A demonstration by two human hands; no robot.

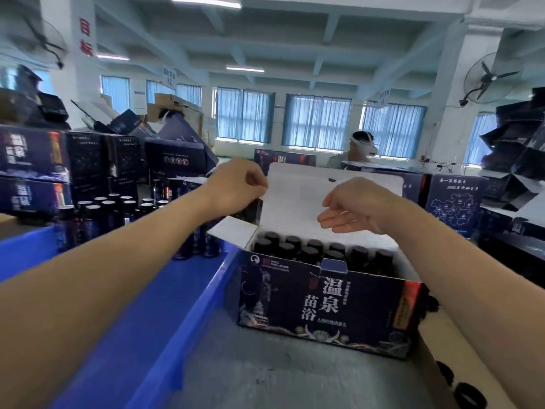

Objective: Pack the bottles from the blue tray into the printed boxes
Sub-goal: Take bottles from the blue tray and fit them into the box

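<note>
The printed box (324,308) stands open, just below both hands. It is full of dark bottles (306,249) with black caps, standing in rows. Its white lid (295,196) stands up at the back, behind the fingers of the right hand.

The right hand (354,208) hangs over the bottles and does not touch them. Its fingers (333,221) are loose and open, pointing left, and hold nothing.

The left hand (239,187) is at the left edge of the lid. Its fingers (255,184) are curled up tight against that edge. It is blurry there, so I cannot tell if they pinch the lid or only touch it.

Below the left fingers a small white flap (233,231) sticks out from the box's side. Under the left arm is the blue tray (188,305), touching the box. More bottles (100,214) stand in the tray, to the left of the left fingers.

The box sits on a grey surface (280,373).

Far to the left of the fingers are stacked boxes (32,154) with the same print. Well behind the right fingers another person (358,149) sits by the windows (318,122).
</note>
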